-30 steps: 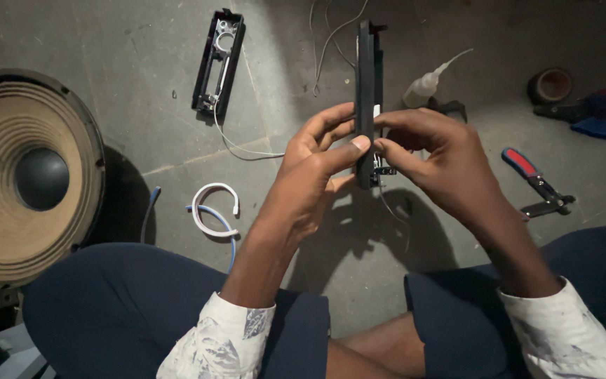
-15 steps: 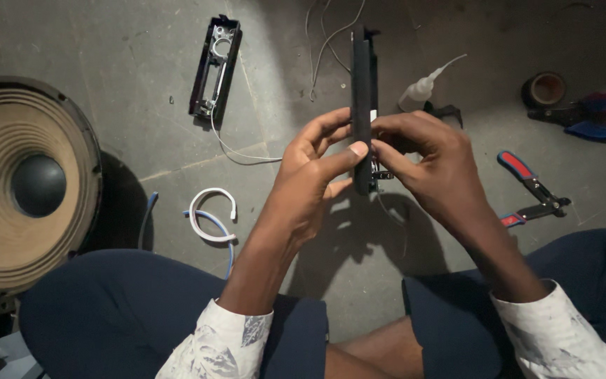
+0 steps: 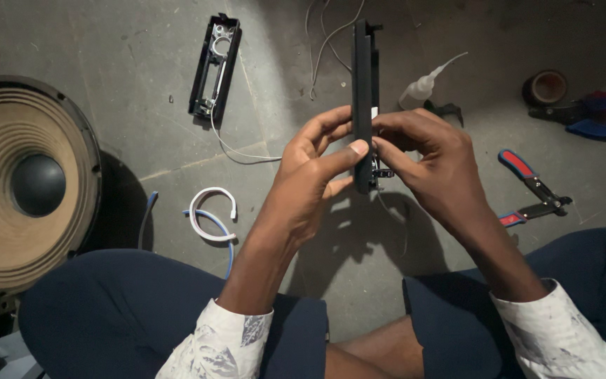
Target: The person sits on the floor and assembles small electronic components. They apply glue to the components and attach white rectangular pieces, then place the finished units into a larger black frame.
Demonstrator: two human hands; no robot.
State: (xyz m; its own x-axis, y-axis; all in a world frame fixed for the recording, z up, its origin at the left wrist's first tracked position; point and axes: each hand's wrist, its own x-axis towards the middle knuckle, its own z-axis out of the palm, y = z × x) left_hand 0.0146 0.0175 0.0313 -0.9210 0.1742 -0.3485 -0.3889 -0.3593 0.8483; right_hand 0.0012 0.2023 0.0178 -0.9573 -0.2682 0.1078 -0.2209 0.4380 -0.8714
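Observation:
I hold a long, narrow black plastic casing (image 3: 363, 77) upright and edge-on above the concrete floor. My left hand (image 3: 313, 175) grips its lower part, thumb pressed on the near edge. My right hand (image 3: 433, 158) clasps the same lower part from the right, fingers curled around a small metal piece at the bottom end. A thin wire hangs below the casing. The casing's inner face is hidden from me.
A second open black casing (image 3: 213, 67) with a white wire lies at upper left. A large loudspeaker cone (image 3: 26, 186) sits at left, coiled white and blue cable (image 3: 212, 214) beside my knee. Red-handled pliers (image 3: 531, 189), a glue bottle (image 3: 422, 88), a tape roll (image 3: 545, 88) and blue-handled pliers (image 3: 597, 116) lie at right.
Both hands have kept their grip on the casing; the thumbs and fingers shifted slightly at its lower end. The view moved a little.

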